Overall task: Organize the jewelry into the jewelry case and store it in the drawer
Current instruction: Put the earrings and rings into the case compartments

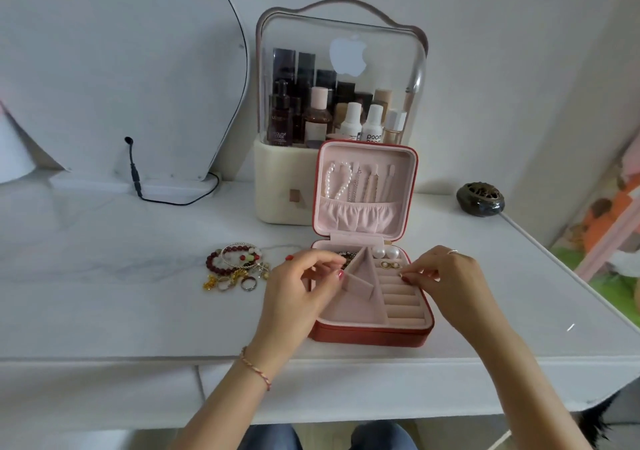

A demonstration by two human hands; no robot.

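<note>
Red-shelled jewelry case (370,333) is seen open at lower centre of the frame, lid propped upright against a clear cosmetics organizer (341,110) behind. The left hand (304,286) is held over the left compartments, fingers curled in a pinch by a loose pink divider (360,285); what is pinched cannot be told. The right hand (446,276) pinches something small at the ring rolls, near gold earrings (389,265) and pearl studs (385,252). Bracelets and rings (239,269) are piled on the desk (104,293), left of the case, not yet sorted. Risks judged: the skewed divider could be knocked out and compartments mixed; a tiny piece could be dropped and lost; the propped lid could be bumped shut; the pile could tangle.
</note>
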